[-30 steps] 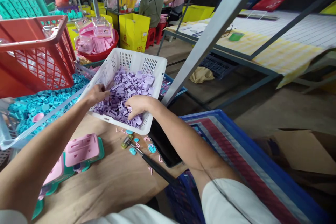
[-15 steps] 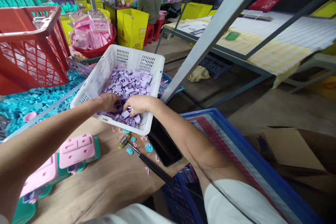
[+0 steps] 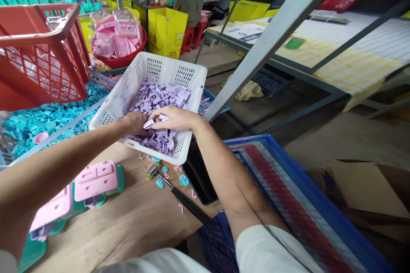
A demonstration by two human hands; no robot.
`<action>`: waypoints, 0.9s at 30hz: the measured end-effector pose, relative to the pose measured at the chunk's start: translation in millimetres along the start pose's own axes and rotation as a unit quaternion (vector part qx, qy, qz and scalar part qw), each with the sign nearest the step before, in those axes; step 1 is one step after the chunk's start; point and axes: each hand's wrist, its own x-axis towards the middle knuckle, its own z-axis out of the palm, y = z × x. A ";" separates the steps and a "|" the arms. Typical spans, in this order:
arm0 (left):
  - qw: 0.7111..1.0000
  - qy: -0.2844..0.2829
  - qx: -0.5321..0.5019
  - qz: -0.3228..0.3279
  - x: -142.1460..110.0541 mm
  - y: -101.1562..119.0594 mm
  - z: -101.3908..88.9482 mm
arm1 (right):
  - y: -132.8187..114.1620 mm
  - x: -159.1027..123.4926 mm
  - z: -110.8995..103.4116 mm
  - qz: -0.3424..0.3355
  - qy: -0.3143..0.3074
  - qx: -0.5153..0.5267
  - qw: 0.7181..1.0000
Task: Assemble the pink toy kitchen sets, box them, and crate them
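And here's the shift: the left hand (image 3: 134, 123), over by the side wall a second ago, has swung right and now sits deep in the white basket (image 3: 196, 89), just beside the right hand (image 3: 174, 118). The right has come up a touch off the heap, thumb and fingers pinching a purple piece (image 3: 149, 124), with a second, paler piece (image 3: 163, 117) lodged among the fingers. The left hand's fingertips are down behind that pinch; whether they grip anything, I can't tell.

So what does it mean? By the look of it, the handling has gone from reaching into the heap to holding pieces singled out of it. Most of the purple pieces (image 3: 163, 96) lie loose and jumbled in the basket, spread around both hands.

Down on the table (image 3: 128, 222), nobody's touching the hammer (image 3: 172, 188), lying near the basket's front wall among small blue and pink bits. Off to the left, the pink-topped cases (image 3: 97, 179) stand untouched under the left forearm's side.
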 end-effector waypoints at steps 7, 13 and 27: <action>0.995 0.008 -0.098 0.018 1.5 -7.3 2.4 | 1.9 -1.2 2.5 -0.030 0.043 0.013 0.999; 0.991 0.029 -0.132 0.026 5.8 -7.3 7.5 | 1.9 -1.0 3.3 -0.043 0.062 0.017 0.997; 0.988 0.015 -0.150 0.014 -0.1 -1.5 5.3 | 4.7 -2.2 4.9 -0.053 0.071 0.042 0.995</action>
